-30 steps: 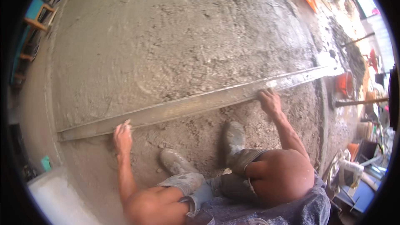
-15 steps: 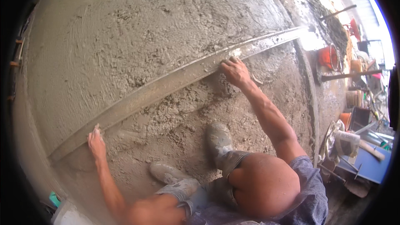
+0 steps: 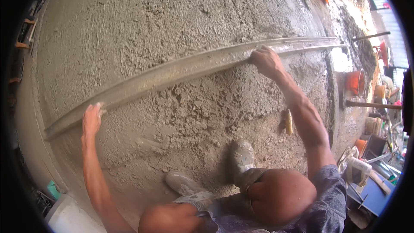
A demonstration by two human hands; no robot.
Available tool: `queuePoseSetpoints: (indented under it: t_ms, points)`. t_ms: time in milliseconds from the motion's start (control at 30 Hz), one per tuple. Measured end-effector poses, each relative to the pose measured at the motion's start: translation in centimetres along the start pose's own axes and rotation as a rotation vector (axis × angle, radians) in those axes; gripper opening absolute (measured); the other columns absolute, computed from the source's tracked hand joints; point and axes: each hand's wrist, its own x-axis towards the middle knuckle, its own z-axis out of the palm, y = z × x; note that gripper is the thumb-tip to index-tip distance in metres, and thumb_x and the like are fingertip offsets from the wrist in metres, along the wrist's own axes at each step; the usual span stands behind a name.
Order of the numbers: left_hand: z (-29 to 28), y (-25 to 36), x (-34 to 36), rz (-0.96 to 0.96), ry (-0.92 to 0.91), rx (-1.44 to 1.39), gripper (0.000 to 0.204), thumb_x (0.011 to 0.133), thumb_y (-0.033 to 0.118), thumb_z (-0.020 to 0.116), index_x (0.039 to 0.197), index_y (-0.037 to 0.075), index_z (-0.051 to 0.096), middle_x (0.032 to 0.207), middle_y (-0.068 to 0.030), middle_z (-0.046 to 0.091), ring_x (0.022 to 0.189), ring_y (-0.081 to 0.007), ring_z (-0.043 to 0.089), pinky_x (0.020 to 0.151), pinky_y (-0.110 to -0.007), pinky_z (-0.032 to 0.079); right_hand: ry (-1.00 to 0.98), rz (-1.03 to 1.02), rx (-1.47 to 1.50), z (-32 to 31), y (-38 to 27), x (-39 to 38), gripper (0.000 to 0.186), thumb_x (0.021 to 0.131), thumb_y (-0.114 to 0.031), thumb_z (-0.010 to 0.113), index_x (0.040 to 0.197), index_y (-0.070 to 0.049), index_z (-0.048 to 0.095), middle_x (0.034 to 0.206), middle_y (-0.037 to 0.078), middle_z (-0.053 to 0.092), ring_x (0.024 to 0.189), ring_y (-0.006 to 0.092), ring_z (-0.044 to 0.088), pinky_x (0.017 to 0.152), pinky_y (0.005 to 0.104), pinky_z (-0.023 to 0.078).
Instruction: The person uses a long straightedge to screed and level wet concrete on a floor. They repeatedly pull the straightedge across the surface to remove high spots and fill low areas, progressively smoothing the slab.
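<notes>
A long grey metal screed bar (image 3: 185,67) lies across wet concrete (image 3: 116,30), running from the left edge to the far right. My left hand (image 3: 91,120) is closed on its near edge, close to the left end. Further right, my right hand (image 3: 266,62) grips the same edge, fingers wrapped round it. Beyond the bar the concrete is smeared and pitted; on my side it is rougher and lumpy. My mud-covered boots (image 3: 242,154) stand in the concrete behind the bar. Beside my right forearm lies a narrow yellow object (image 3: 289,122) whose kind I cannot make out.
At the right, beyond a raised edge (image 3: 332,99), stand an orange bucket (image 3: 355,83) and a long-handled tool (image 3: 373,105). Several containers and tools clutter the lower right, near a blue panel (image 3: 377,196). A white container (image 3: 71,218) sits at the lower left.
Both hands have moved the screed bar away from my boots, widening the strip of concrete behind it. The yellow object now shows beside my right forearm. The view has also shifted.
</notes>
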Motion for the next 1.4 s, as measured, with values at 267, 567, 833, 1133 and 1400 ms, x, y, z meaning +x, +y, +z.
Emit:
queuePoseSetpoints:
  t_ms: [267, 567, 833, 1133, 1400]
  points:
    - [-5.2, 3.2, 5.9, -0.049, 0.203, -0.069, 0.033, 0.099, 0.002, 0.049, 0.130, 0.006, 0.061, 0.117, -0.0245, 0.064, 0.111, -0.0400, 0.063, 0.097, -0.047, 0.048, 0.328, -0.223, 0.066, -5.6, 7.5, 5.8, 0.021, 0.100, -0.033, 0.060, 0.096, -0.016, 0.071, 0.078, -0.001, 0.069, 0.064, 0.0128, 0.057, 0.070, 0.0327, 0.049]
    - [-0.7, -1.9, 12.3, -0.172, 0.122, -0.057, 0.040, 0.096, 0.019, 0.064, 0.133, 0.005, 0.057, 0.123, -0.0253, 0.063, 0.111, -0.0424, 0.060, 0.096, -0.049, 0.049, -0.037, -0.084, 0.072, -1.7, 2.5, 13.9, 0.041, 0.103, -0.050, 0.048, 0.094, -0.014, 0.066, 0.067, 0.000, 0.061, 0.051, 0.0118, 0.047, 0.050, 0.0293, 0.045]
    - [2.0, 1.7, 7.0, -0.101, 0.154, -0.022, 0.032, 0.093, 0.010, 0.065, 0.123, 0.004, 0.060, 0.110, -0.0224, 0.065, 0.103, -0.0430, 0.062, 0.087, -0.049, 0.050, 0.311, -0.322, -0.050, 0.7, 7.2, 7.0, 0.039, 0.100, -0.048, 0.053, 0.090, -0.012, 0.064, 0.072, 0.004, 0.065, 0.063, 0.0203, 0.061, 0.059, 0.0397, 0.052]
    - [3.4, 3.9, 1.4, -0.116, 0.230, -0.049, 0.032, 0.091, 0.012, 0.067, 0.122, 0.009, 0.061, 0.103, -0.0216, 0.063, 0.098, -0.0426, 0.061, 0.085, -0.050, 0.050, 0.011, -0.030, 0.120, 0.5, 4.3, 2.0, 0.038, 0.101, -0.046, 0.050, 0.082, -0.013, 0.057, 0.065, 0.001, 0.056, 0.054, 0.0180, 0.050, 0.083, 0.0410, 0.051]
    - [4.2, 3.1, -2.0, -0.175, 0.207, -0.025, 0.034, 0.091, 0.018, 0.070, 0.122, 0.010, 0.060, 0.104, -0.0256, 0.062, 0.099, -0.0452, 0.062, 0.083, -0.051, 0.051, 0.174, -0.172, 0.126, 2.6, 2.8, -0.9, 0.036, 0.100, -0.045, 0.055, 0.084, -0.013, 0.061, 0.066, 0.005, 0.060, 0.056, 0.0220, 0.055, 0.082, 0.0411, 0.052]
